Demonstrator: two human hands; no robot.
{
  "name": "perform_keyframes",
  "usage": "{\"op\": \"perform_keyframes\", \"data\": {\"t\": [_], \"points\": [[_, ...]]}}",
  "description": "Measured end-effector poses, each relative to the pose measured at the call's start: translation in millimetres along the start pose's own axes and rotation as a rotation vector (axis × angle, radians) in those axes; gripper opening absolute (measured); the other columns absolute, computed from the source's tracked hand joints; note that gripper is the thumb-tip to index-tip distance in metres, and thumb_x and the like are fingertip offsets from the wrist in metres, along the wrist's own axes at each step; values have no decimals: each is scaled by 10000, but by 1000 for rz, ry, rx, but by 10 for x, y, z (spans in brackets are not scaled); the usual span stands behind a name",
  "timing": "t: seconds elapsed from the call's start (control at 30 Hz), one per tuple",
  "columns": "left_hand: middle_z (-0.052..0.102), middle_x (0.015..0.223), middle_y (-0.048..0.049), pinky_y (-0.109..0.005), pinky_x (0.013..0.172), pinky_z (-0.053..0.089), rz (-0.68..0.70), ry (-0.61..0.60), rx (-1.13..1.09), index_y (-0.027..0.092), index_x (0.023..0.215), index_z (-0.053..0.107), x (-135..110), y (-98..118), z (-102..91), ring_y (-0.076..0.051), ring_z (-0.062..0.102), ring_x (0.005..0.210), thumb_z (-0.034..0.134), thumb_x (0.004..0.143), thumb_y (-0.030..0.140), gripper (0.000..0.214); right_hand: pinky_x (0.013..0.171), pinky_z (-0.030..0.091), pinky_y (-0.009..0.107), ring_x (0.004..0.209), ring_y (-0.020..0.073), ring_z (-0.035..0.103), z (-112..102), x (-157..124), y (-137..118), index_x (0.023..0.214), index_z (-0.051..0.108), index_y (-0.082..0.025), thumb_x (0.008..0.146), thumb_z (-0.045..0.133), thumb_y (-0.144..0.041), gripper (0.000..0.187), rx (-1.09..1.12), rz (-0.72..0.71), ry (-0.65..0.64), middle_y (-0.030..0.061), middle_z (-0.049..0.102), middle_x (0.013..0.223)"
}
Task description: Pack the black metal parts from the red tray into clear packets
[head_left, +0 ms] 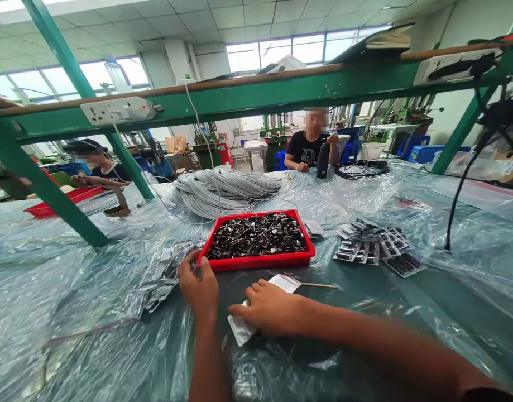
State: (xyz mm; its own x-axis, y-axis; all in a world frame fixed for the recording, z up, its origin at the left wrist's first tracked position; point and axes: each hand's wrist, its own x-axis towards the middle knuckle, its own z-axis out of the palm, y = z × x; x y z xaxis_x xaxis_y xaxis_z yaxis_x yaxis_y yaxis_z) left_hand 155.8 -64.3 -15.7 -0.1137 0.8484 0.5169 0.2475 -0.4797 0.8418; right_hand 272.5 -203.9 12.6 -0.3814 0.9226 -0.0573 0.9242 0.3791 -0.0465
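My left hand (200,285) is at the near left corner of a red tray (260,261), its thumb and fingers apart and curved, with nothing visible between them. The tray holds a heap of small black and metallic parts (256,234). Palm down, my right hand (267,307) lies across a flat silver-white packet (241,330) in front of the tray, fingers stretched over it. The packet's far end sticks out beyond the knuckles, and its middle is hidden. A thin wooden stick (319,285) lies beside that end.
Silvery packets (159,279) are piled left of the tray; stacked packets with dark parts (371,245) lie right. Behind is a coil of grey cable (223,190). A green frame (248,92) spans above, with a hanging black cord (452,209). A person (308,148) sits opposite, another (103,167) left.
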Motion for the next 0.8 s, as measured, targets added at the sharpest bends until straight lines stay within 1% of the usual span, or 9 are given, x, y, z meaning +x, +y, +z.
{"op": "perform_keyframes", "data": {"t": [0.07,0.13,0.23,0.3,0.37,0.5,0.63,0.73,0.8], "points": [[627,1078,-86,-353,845,511,-6,-57,14,177,1051,606,-135,-24,-224,-214,610,967,479,881,391,302,870,455,441,1069,347,588,70,61,19,1504,331,-220,661,827,-320,984,90,-8,-37,196,610,1208],[619,1089,-96,-380,878,506,73,-187,89,184,1046,615,-302,-26,-457,-236,601,1019,478,889,415,310,999,394,467,1262,366,478,65,-31,171,1544,235,-229,634,837,-423,1109,239,1,-13,202,487,1403],[562,1258,-120,-440,968,481,242,-562,237,221,1216,589,-625,-5,-683,-276,560,1168,560,863,432,412,1083,316,500,1379,374,349,106,-291,381,1525,301,-284,693,793,-468,984,296,91,-5,166,369,1518],[513,1366,-121,-471,1010,462,333,-800,308,273,1372,491,-839,-12,-723,-291,532,1235,610,844,407,557,1079,332,489,1343,344,402,227,-460,392,1502,356,-294,795,714,-401,799,287,88,47,145,421,1478],[511,1394,-111,-490,1031,446,417,-916,359,313,1436,423,-990,-53,-721,-286,530,1248,570,878,340,577,1062,359,476,1273,313,468,385,-623,325,1472,415,-286,849,636,-275,661,248,98,123,136,507,1375],[572,1327,-109,-475,1010,467,468,-913,420,307,1458,399,-988,-217,-807,-271,553,1214,468,927,284,535,1029,393,467,1196,299,512,594,-1058,258,1415,492,-310,784,614,-172,658,208,222,147,114,551,1286],[610,1263,-108,-467,982,484,454,-847,447,267,1411,461,-751,-345,-1008,-279,571,1164,503,904,314,510,1033,394,472,1205,306,524,610,-1650,461,1397,515,-334,769,582,-187,649,210,427,82,115,539,1335],[618,1247,-96,-494,1029,441,472,-765,466,255,1341,524,-681,-300,-1015,-291,550,1185,520,890,291,452,1027,406,502,1251,350,506,540,-1944,624,1418,501,-314,764,599,-241,666,179,597,12,144,535,1365],[603,1273,-102,-499,1060,413,498,-763,440,241,1325,530,-767,-196,-913,-290,527,1216,523,891,269,436,1050,389,527,1340,392,417,467,-1933,657,1456,459,-266,748,650,-325,736,151,639,-10,171,481,1434]]}}
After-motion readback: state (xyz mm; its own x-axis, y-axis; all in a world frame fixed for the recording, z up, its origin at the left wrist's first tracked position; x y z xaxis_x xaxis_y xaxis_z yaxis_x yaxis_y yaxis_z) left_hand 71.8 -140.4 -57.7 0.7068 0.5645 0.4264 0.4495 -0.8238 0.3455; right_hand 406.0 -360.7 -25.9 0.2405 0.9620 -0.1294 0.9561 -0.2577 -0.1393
